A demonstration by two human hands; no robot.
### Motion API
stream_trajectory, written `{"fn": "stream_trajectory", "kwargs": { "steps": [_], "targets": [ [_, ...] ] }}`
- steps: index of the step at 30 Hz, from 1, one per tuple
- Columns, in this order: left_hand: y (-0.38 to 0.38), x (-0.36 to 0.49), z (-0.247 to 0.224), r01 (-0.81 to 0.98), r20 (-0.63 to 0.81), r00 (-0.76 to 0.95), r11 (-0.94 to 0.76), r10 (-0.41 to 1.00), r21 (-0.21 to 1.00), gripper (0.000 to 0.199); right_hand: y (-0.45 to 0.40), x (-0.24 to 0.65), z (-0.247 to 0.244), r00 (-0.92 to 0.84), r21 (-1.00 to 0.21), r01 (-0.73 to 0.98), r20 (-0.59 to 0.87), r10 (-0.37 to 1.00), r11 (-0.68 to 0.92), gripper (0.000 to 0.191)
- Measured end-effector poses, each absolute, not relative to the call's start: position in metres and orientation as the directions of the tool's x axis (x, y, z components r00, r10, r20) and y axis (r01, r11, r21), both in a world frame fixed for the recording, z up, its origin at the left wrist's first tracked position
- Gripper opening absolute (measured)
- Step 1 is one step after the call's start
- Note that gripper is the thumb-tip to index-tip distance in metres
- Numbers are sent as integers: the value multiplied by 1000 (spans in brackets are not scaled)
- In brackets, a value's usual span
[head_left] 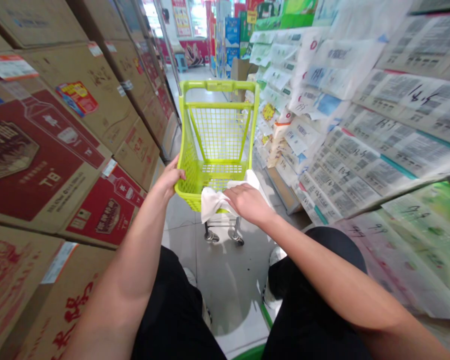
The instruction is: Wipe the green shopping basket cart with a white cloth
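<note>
As we look down, the yellow-green shopping cart [190, 165] stands right before us on the floor [228, 280]; our left hand [171, 177] grips its rim near the left corner, and our right hand [246, 200] holds a white cloth [211, 202] against the near edge. Stacked cartons [41, 150] rise at our left, plastic-wrapped packages [345, 165] at our right!

Boxes [135, 150]: I see them stacked along the left, several printed red, with price tags [11, 66] attached.
Packs [345, 165]: piled on my right, many bearing handwritten numbers [422, 95].
Stool [180, 62]: blue, far ahead.
Poster [180, 19]: too distant for me to read.
Floor [232, 285]: pale tiles.
</note>
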State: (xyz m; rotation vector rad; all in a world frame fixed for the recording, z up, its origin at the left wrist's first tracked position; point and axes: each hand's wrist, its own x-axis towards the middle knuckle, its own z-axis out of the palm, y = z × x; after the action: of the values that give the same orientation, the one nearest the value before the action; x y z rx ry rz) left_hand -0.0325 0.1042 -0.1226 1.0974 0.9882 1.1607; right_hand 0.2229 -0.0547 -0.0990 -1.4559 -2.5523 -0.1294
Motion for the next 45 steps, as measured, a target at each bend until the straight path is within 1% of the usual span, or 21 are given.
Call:
{"fn": "stream_trajectory", "kwargs": {
  "steps": [6, 10, 15, 18, 20, 21, 22, 23, 24, 26, 27, 28, 29, 31, 33, 35, 37, 39, 40, 42, 45],
  "targets": [
    [108, -49, -118, -117, -84, 165, 104, 983, 988, 108, -50, 235, -104, -632, -27, 746, 286, 720, 665, 51],
    [108, -61, -115, -106, -130, 206, 154, 970, 982, 113, -47, 242, -99, -679, -46, 690, 304, 668, 722, 52],
    [111, -71, -115, -85, -163, 251, 190, 954, 978, 105, -42, 243, -96, -677, -83, 669, 341, 652, 738, 53],
    [112, -74, -114, 1, -134, 223, 138, 965, 990, 95, -45, 244, -91, -602, -107, 695, 455, 657, 711, 52],
    [111, -75, -110, 181, -38, 158, 9, 987, 984, 88, -48, 247, -87, -407, -161, 792, 580, 706, 589, 48],
    [109, -76, -107, 311, 43, 136, -84, 990, 947, 86, -50, 250, -85, -265, -223, 840, 627, 733, 495, 46],
    [105, -77, -103, 458, 132, 130, -177, 983, 871, 84, -51, 254, -83, -122, -304, 868, 636, 762, 393, 43],
    [100, -77, -99, 603, 214, 144, -257, 966, 755, 83, -52, 258, -81, -1, -386, 874, 604, 797, 294, 41],
    [94, -76, -94, 730, 282, 167, -311, 945, 609, 81, -52, 263, -81, 81, -457, 865, 535, 841, 208, 41],
    [76, -68, -84, 891, 354, 216, -332, 910, 310, 73, -52, 275, -81, 136, -568, 817, 354, 925, 97, 48],
    [65, -61, -79, 918, 380, 239, -335, 894, 211, 69, -51, 280, -82, 130, -616, 785, 274, 953, 70, 53],
    [53, -51, -74, 925, 406, 259, -346, 876, 156, 67, -51, 285, -83, 119, -661, 749, 218, 969, 57, 56],
    [40, -39, -71, 921, 441, 269, -363, 856, 142, 66, -50, 290, -83, 105, -706, 706, 180, 978, 54, 58],
    [15, -11, -67, 892, 450, 318, -424, 835, 157, 61, -52, 298, -83, 62, -792, 608, 120, 991, 58, 57],
    [-7, 15, -68, 842, 328, 424, -501, 845, 203, 53, -57, 300, -83, -20, -864, 500, 52, 998, 55, 52],
    [-20, 33, -71, 750, 175, 547, -572, 818, 331, 53, -64, 297, -85, -103, -930, 368, -19, 995, 20, 47],
    [-22, 41, -76, 609, 33, 702, -623, 712, 491, 54, -72, 288, -89, -171, -974, 222, -83, 982, -44, 53],
    [-17, 39, -79, 481, -40, 812, -629, 582, 611, 56, -79, 278, -94, -207, -992, 84, -114, 972, -98, 64],
    [-12, 36, -80, 441, -49, 839, -624, 542, 645, 57, -81, 274, -96, -209, -993, 39, -115, 971, -109, 66],
    [-4, 28, -81, 412, -31, 847, -620, 530, 668, 55, -83, 272, -96, -199, -994, 41, -110, 974, -103, 65],
    [4, 19, -79, 410, -16, 836, -605, 549, 683, 55, -83, 278, -87, -238, -973, 225, -108, 965, -54, 52]
  ]
}}
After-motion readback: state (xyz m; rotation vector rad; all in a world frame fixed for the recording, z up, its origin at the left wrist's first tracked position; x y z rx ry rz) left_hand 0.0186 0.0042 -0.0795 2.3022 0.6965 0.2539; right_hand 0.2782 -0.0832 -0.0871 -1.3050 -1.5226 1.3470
